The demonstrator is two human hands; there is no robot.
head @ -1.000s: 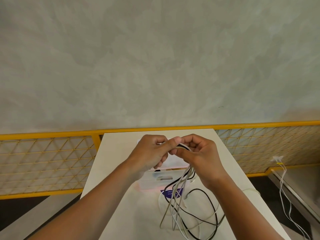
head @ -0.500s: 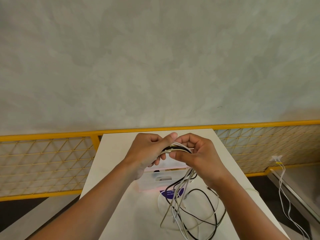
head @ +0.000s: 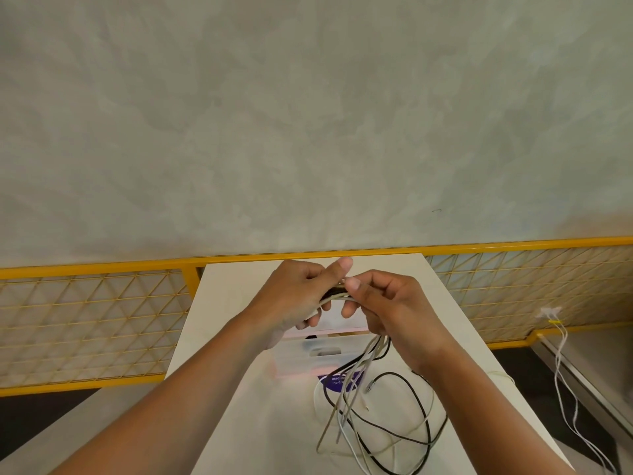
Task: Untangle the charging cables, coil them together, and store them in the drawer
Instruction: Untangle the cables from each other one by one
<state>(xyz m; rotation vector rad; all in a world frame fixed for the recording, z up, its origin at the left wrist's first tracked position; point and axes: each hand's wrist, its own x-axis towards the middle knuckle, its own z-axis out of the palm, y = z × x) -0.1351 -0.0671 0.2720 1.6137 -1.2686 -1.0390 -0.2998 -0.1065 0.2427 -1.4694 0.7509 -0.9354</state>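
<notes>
We hold the cables (head: 346, 394) above the worktop (head: 233, 303), the gripped stretch running crosswise between our hands. Our left hand (head: 291, 299) curls round one end. Our right hand (head: 394, 310) pinches it just beside, and the loose lengths hang from the right hand down to loops on the worktop, near us. The drawer (head: 308, 354) sits directly beneath both hands, with nothing between.

head view, downward over table (head: 239, 337)
</notes>
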